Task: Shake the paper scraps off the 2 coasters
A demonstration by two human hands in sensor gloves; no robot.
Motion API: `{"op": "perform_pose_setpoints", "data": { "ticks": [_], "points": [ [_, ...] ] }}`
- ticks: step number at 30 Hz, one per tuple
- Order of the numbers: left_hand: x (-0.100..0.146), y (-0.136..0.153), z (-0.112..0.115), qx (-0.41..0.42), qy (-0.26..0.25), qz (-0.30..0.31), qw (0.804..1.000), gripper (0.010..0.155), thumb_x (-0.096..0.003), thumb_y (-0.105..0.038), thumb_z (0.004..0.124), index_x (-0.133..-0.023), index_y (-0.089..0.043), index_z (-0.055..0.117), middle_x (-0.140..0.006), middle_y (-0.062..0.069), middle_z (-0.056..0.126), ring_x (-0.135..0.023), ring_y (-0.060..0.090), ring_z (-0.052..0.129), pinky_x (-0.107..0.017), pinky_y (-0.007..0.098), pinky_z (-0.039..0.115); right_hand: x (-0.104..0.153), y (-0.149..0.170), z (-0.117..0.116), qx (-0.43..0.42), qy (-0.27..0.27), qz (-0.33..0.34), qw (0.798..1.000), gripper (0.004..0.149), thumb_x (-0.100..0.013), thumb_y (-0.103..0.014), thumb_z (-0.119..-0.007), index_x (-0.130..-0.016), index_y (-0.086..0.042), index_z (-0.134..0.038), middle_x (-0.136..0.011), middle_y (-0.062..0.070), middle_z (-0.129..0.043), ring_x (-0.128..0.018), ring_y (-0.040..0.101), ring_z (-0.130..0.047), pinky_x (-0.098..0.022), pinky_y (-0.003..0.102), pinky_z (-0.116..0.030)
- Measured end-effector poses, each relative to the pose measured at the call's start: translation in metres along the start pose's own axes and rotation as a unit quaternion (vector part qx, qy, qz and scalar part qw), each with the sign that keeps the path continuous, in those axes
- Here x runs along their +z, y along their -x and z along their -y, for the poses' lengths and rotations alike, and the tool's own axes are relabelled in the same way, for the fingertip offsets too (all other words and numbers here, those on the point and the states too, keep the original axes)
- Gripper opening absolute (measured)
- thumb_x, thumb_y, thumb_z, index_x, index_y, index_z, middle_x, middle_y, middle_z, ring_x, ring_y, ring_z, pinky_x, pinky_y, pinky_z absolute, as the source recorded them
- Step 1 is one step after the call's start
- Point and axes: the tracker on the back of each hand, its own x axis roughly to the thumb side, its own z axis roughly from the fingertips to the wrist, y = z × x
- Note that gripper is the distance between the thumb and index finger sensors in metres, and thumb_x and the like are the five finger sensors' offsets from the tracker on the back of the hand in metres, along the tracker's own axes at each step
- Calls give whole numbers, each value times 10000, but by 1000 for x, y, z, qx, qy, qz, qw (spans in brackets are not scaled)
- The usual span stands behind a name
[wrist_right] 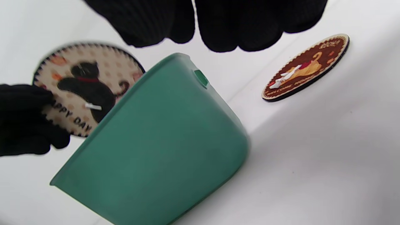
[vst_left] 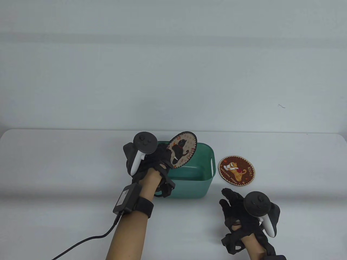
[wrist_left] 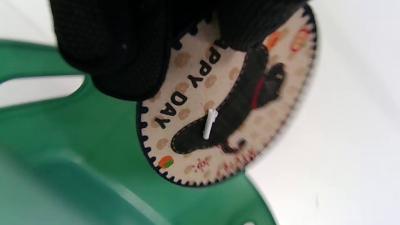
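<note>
Grip: we see the left hand pinching the cat coaster by its edge, tilted steeply over the green bin. One white paper scrap clings to the cat print. Right hand hovers over the tabletop, fingers relaxed, holding nothing. Brown coaster lies flat just right of the bin, with white scraps on it.
</note>
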Motion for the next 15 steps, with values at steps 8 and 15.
{"op": "perform_pose_setpoints", "data": {
  "ticks": [8,15],
  "points": [
    [1,16,-6,103,17,-3,995,436,-479,-322,771,-869,-132,744,-798,170,854,-550,380,994,-371,415,876,-35,-86,6,103,77,151,980,433,-464,-343,-696,-884,-291,-607,-955,55,-603,-848,296,-651,-633,480,-560],
    [4,14,-12,138,35,29,989,437,-478,-325,771,-870,-133,743,-797,166,856,-547,377,994,-370,412,874,-80,-155,-21,192,2,144,971,554,-469,-374,-695,-945,-410,-413,-1015,31,-496,-913,284,-556,-679,475,-495]
  ]
}}
